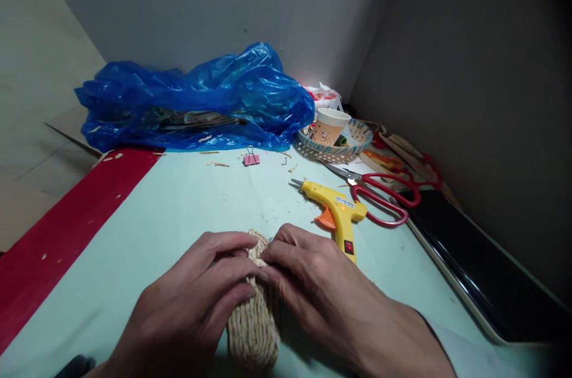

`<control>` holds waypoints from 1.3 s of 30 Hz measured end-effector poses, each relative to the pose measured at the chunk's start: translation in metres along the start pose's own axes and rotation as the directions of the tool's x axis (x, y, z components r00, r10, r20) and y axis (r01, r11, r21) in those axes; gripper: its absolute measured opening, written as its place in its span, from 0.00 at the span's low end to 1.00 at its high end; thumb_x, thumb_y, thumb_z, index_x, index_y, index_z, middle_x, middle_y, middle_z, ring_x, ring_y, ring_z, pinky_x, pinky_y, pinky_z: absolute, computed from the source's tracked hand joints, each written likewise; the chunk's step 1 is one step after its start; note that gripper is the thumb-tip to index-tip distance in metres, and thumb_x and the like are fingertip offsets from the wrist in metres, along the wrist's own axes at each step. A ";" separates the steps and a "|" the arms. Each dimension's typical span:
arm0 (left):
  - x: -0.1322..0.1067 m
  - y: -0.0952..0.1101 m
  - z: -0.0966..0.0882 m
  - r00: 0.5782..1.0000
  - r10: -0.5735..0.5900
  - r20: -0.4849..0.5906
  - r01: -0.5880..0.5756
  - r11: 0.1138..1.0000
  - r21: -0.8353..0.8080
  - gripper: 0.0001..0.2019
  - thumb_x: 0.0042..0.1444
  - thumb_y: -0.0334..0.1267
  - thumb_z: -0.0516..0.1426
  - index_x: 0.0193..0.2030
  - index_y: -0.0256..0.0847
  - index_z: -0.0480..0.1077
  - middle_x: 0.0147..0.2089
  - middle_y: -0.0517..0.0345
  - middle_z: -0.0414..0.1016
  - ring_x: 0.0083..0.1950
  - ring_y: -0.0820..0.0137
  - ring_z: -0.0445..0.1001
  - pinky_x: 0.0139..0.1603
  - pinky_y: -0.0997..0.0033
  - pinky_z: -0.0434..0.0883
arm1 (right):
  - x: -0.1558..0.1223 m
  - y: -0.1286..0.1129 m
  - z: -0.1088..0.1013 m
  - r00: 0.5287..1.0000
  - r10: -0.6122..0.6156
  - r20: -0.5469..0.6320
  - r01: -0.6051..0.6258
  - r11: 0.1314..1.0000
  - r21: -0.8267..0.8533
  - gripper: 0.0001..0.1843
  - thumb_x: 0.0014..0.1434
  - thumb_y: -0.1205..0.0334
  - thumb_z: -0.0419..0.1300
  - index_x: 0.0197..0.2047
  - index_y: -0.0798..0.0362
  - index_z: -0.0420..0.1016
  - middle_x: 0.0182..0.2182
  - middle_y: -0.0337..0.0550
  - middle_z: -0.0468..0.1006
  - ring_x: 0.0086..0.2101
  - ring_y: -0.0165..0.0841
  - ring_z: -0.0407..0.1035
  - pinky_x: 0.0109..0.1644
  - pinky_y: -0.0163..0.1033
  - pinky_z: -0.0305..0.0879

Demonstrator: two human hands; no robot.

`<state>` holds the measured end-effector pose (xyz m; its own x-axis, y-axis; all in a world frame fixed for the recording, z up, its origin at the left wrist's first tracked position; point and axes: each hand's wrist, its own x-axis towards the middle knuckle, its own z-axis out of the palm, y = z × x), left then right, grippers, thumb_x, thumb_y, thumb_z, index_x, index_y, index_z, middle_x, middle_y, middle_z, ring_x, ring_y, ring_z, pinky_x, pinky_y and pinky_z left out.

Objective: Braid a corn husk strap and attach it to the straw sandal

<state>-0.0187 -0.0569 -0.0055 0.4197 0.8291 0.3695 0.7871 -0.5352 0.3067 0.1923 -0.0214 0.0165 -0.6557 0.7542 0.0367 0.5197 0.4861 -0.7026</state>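
Note:
A long, rounded piece of coiled straw cord [254, 330], shaped like a small sandal sole, lies at the front of the table with its length pointing away from me. My left hand [192, 288] grips its left edge, fingers bent over the top. From the other side, my right hand [322, 282] pinches at the upper part of the straw piece, thumb and fingertips close together. The fingertips of both hands nearly meet there and hide part of the surface. Just beyond my right hand lies a yellow glue gun [339, 208] with an orange trigger, its nozzle facing left.
Red-handled scissors [379, 199] lie right of the glue gun, beside a black glossy panel [482, 270]. Behind stand a paper cup [331, 126] in a woven basket [308, 148], a pink binder clip [251, 159] and a crumpled blue plastic bag [201, 92]. Straw scraps dot the table.

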 end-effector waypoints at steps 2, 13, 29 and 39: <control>0.001 0.007 0.002 0.995 -0.082 -0.057 0.080 0.996 -0.046 0.12 0.59 0.34 0.56 0.47 0.54 0.69 0.51 0.65 0.75 0.49 0.74 0.78 0.46 0.80 0.77 | 0.000 -0.001 -0.001 1.000 -0.005 -0.002 0.005 1.000 0.002 0.10 0.70 0.61 0.49 0.37 0.51 0.68 0.35 0.39 0.69 0.32 0.30 0.66 0.37 0.37 0.61; 0.004 0.013 0.011 0.997 0.014 -0.081 -0.017 0.999 -0.028 0.17 0.62 0.28 0.50 0.57 0.43 0.63 0.50 0.52 0.69 0.50 0.69 0.73 0.52 0.74 0.74 | -0.003 -0.004 0.001 1.000 0.023 0.018 -0.023 1.000 -0.004 0.10 0.69 0.63 0.48 0.38 0.50 0.69 0.36 0.39 0.68 0.32 0.30 0.65 0.36 0.37 0.62; 0.003 0.013 -0.016 0.944 0.199 -0.262 -0.213 0.977 -0.027 0.17 0.59 0.26 0.56 0.53 0.46 0.72 0.47 0.55 0.80 0.48 0.62 0.73 0.50 0.63 0.71 | -0.002 -0.011 -0.020 0.973 0.030 -0.227 0.003 0.989 0.145 0.07 0.63 0.61 0.58 0.36 0.54 0.74 0.32 0.40 0.75 0.33 0.31 0.68 0.39 0.37 0.64; -0.010 0.023 -0.004 0.935 0.148 -0.323 -0.163 0.986 -0.021 0.13 0.64 0.33 0.50 0.44 0.55 0.74 0.40 0.61 0.81 0.44 0.62 0.77 0.50 0.60 0.73 | -0.002 -0.010 -0.040 0.999 -0.045 -0.005 0.040 0.840 0.541 0.14 0.67 0.60 0.55 0.53 0.47 0.76 0.48 0.38 0.79 0.47 0.33 0.71 0.53 0.37 0.65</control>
<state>-0.0070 -0.0780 0.0013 0.3624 0.6436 0.6741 0.6985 -0.6664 0.2607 0.2103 -0.0101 0.0524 -0.6759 0.7335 0.0716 0.1141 0.2001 -0.9731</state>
